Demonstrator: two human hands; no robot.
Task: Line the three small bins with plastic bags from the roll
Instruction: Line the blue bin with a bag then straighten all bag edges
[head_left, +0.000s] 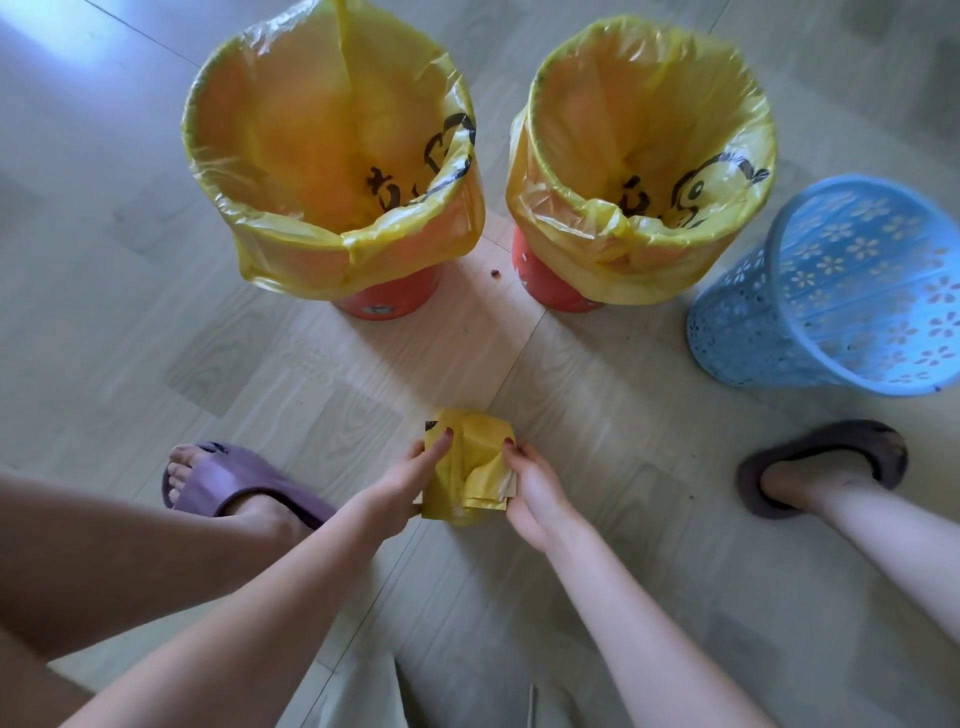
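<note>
The wood-look floor (130, 322) carries 3 bins in a row. The left red bin (387, 299) and the middle red bin (545, 286) each wear a yellow liner (322, 156) and (649, 130) folded over the rim. The blue lattice bin (810, 317) at the right stands bare — no bag in it. Nearer the camera sit a purple slipper (228, 480) and a dark slipper (831, 452). Between them the left hand (402, 488) and right hand (532, 488) both pinch the yellow bag roll (470, 467), its loose end crumpled between the fingers.
</note>
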